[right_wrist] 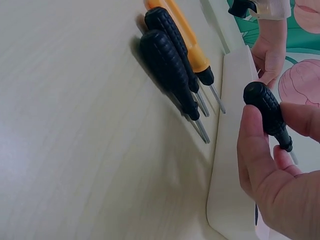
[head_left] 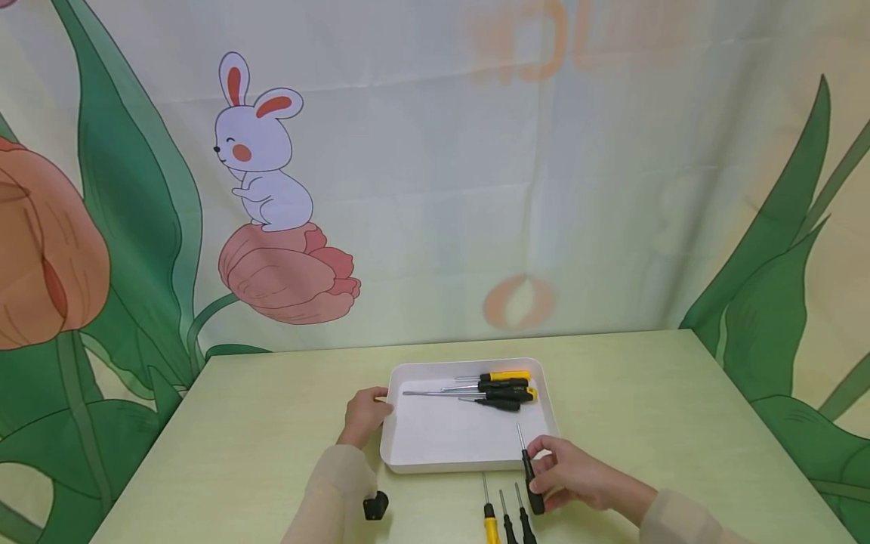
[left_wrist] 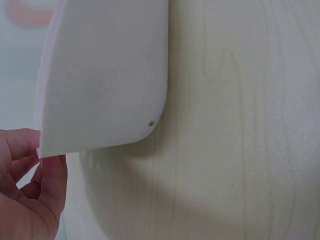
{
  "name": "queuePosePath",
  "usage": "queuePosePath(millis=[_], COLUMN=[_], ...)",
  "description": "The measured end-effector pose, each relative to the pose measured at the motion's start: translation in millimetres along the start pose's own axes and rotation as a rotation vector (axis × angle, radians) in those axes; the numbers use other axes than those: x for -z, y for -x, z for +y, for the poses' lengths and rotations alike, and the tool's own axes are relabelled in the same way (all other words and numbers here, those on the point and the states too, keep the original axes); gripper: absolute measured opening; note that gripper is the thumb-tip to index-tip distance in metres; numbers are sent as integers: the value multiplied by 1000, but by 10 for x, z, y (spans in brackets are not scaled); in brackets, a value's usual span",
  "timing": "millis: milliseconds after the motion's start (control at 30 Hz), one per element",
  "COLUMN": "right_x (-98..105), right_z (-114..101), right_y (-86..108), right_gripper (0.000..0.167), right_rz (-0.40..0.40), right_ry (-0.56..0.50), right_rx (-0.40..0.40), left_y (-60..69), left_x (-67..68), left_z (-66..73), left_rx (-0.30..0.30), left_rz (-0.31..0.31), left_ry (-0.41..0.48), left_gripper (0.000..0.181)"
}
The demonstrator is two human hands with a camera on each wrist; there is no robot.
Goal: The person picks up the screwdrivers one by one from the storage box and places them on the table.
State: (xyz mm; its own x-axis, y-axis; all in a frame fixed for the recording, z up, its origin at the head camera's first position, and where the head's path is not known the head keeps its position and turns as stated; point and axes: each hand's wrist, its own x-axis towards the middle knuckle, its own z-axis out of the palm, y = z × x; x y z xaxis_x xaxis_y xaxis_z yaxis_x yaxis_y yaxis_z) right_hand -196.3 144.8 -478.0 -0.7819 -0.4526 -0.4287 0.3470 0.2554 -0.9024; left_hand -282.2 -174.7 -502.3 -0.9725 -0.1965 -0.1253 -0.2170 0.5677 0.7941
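Pinching tray rim w/ L hand, blk screwdriver w/ R hand; tbl room L+R.

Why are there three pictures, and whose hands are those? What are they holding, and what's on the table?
There's no robot here, just one person with bare hands. The wide picture comes from a camera worn on the person's head, looking forward and down. The two close-ups come from cameras on the wrists, so things look turned sideways there.

The left hand pinches the rim of a white tray. The right hand holds a black screwdriver by its handle.

The tray sits on a pale table, with more screwdrivers lying inside. In front of the tray lie three others: a yellow-and-black one and two black ones. The rabbit behind the table is only a drawing!
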Motion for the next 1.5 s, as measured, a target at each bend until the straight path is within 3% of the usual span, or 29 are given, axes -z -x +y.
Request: queuePosePath(millis=[500,1200,1500], right_x=[-23,-96,-131], right_z=[140,303,363], right_y=[94,178,188], right_gripper=[38,29,28], right_rz=[6,8,42], right_ry=[51,73,57], right_rx=[10,-118,-107], left_y=[-19,-7,-9], left_x=[-6,-8,-3], left_z=[-13,28,23], left_rx=[5,25,24], left_rz=[3,17,15], left_ry=[-14,-26,-35], left_gripper=[34,34,34])
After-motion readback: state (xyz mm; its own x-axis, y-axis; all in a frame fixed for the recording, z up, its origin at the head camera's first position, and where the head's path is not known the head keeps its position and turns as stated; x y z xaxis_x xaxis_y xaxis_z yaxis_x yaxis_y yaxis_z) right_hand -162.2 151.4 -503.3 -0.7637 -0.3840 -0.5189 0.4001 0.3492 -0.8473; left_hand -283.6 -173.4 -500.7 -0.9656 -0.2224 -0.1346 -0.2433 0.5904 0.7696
